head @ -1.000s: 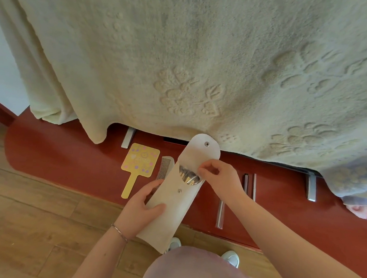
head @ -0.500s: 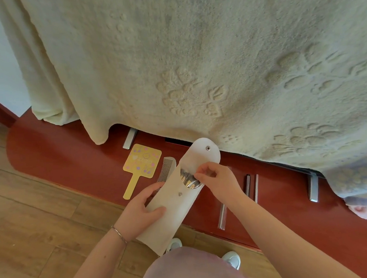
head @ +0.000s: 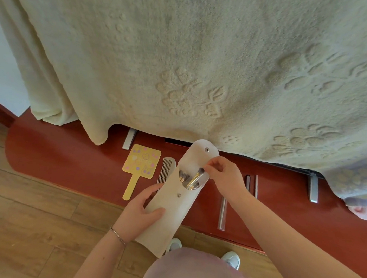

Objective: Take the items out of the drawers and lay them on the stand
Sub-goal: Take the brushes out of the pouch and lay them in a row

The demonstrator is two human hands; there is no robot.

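My left hand point(head: 137, 212) grips the lower part of a white snap pouch point(head: 173, 204), held tilted over the red stand point(head: 72, 158). The pouch flap is open and several makeup brushes point(head: 190, 178) stick out of its mouth. My right hand point(head: 223, 175) pinches the tip of one brush point(head: 198, 174) between thumb and fingers. A yellow hand mirror point(head: 140, 165) and a pale comb point(head: 166, 170) lie flat on the stand just left of the pouch.
A cream blanket point(head: 195, 63) hangs over the bed and covers most of the red front. Metal drawer handles point(head: 222, 213) show on the red panel below my right arm. Wooden floor point(head: 33, 223) lies at the left, with my shoes point(head: 230, 259) below.
My right hand has drawn one brush partly out of the pouch, so brush heads now show above its mouth. The left hand keeps its hold.
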